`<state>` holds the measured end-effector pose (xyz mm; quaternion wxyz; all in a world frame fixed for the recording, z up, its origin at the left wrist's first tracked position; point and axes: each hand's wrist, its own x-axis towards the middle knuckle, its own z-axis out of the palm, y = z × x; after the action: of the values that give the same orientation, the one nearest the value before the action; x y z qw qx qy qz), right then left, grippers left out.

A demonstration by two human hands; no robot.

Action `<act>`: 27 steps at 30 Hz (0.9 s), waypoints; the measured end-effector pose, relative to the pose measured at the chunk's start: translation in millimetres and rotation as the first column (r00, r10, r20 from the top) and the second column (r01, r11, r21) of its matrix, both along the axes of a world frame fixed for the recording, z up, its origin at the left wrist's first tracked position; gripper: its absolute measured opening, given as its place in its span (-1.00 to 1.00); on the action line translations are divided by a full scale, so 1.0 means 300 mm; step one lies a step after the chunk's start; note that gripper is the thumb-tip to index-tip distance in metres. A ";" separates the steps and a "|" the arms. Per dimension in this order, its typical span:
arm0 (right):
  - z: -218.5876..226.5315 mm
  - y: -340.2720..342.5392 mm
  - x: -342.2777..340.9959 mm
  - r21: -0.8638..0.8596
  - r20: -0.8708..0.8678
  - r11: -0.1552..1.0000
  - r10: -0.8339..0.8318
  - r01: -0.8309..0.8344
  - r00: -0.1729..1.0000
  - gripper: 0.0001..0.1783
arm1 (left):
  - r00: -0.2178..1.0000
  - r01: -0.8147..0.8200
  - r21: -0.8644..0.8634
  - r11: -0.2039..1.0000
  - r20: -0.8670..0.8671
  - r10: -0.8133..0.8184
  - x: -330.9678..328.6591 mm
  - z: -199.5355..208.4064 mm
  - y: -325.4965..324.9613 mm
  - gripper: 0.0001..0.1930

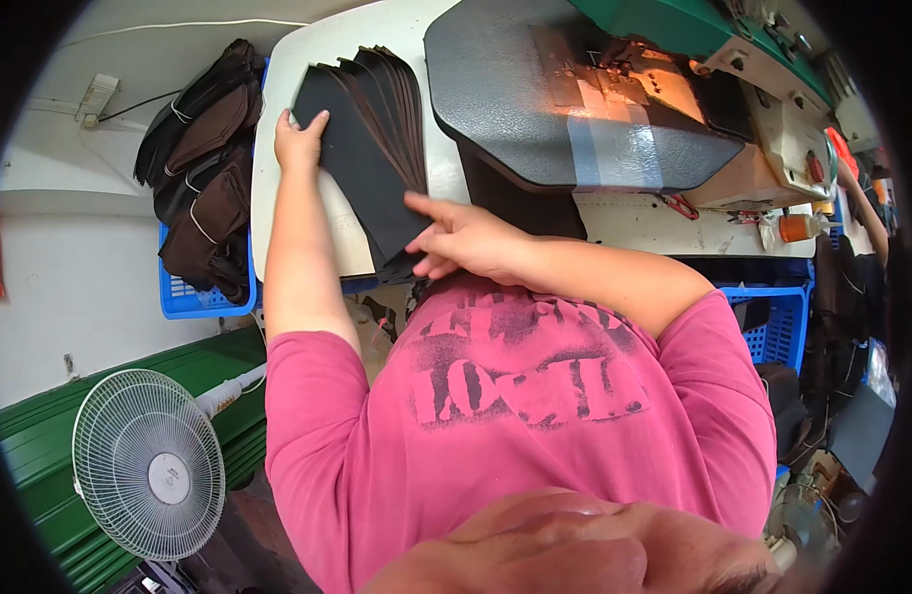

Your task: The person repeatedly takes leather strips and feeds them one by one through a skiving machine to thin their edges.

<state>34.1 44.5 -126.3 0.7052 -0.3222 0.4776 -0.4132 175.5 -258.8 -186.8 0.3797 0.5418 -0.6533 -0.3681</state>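
A fanned stack of black cloth pieces (pixel 362 163) with dark brown edges lies on the white tabletop (pixel 278 208). My left hand (pixel 300 147) rests against the stack's left edge; its thumb touches the cloth and stands apart from the forefinger. At the near right end of the stack is my right hand (pixel 466 236), fingers spread and forefinger stretched over the cloth. The undersides of its lower fingers are hidden. Right of the stack stands a sewing machine (pixel 713 49) with a dark padded bed (pixel 506 119), its needle area lit orange.
Bundles of dark cloth (pixel 213 148) fill a blue crate (pixel 194 297) at the left. Red-handled scissors (pixel 680 205) and an orange container (pixel 798 229) lie to the right. Another blue crate (pixel 773 327) sits below the table. A fan (pixel 149 465) stands lower left. Another person's arm (pixel 865 208) shows far right.
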 end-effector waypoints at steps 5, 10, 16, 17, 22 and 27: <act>0.057 0.073 -0.076 0.077 0.092 0.974 0.204 -0.212 0.975 -0.49 | 0.738 -0.086 -0.504 0.859 0.546 0.395 -0.103 -0.030 0.085 -0.07; 0.099 0.206 -0.220 -0.291 -0.314 0.953 -0.013 -0.083 0.949 -0.67 | 0.890 -0.251 -0.283 0.926 0.309 0.336 0.003 -0.066 0.017 -0.24; 0.036 0.331 -0.349 -0.506 -0.863 0.735 -0.422 -0.452 0.279 -0.54 | 0.990 0.046 -0.498 0.866 0.136 0.026 -0.087 0.055 0.376 -0.50; 0.020 0.345 -0.355 -0.504 -0.863 0.746 -0.423 -0.435 0.275 -0.54 | 0.962 0.265 -0.614 0.743 0.218 -0.162 -0.111 0.105 0.481 -0.59; 0.016 0.343 -0.373 -0.485 -0.874 0.699 -0.405 -0.525 0.268 -0.63 | 0.556 0.809 -0.453 0.374 0.385 -0.737 -0.186 0.228 0.861 -0.66; 0.001 0.332 -0.409 -0.532 -0.846 0.668 -0.401 -0.520 0.351 -0.78 | 0.430 0.901 -0.312 0.301 0.560 -0.708 -0.228 0.256 0.910 -0.61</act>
<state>-88.7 144.0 -125.9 0.1196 -0.7708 0.5612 -0.2768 107.1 14.1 -109.9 0.1707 0.0408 -0.9638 -0.2007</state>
